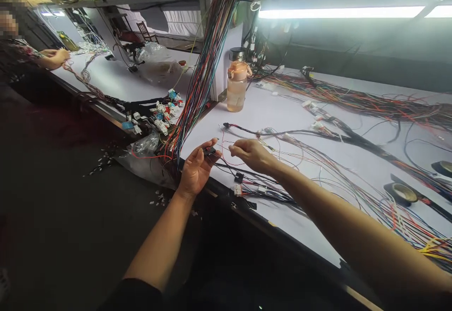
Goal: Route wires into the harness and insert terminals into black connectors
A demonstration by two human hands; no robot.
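Observation:
My left hand (196, 172) is closed around a small black connector (209, 151) with thin wires running from it, just above the table's front edge. To its right, my right hand (251, 154) pinches a thin wire (226, 148) between thumb and fingertips. The wire spans the short gap between the hands; whether its end sits in the connector is too small to tell. A loose red wire (223, 136) loops beside them. Below the right hand lie a black connector (239, 177) and a white connector (238, 190) on wire ends.
A thick hanging wire bundle (208, 61) drops left of the hands. Behind stands a water bottle (236, 85). Harness branches (353, 136) and a tape roll (404, 192) lie rightward. White connectors (164, 113) pile at left. A co-worker's hands (56, 58) show far left.

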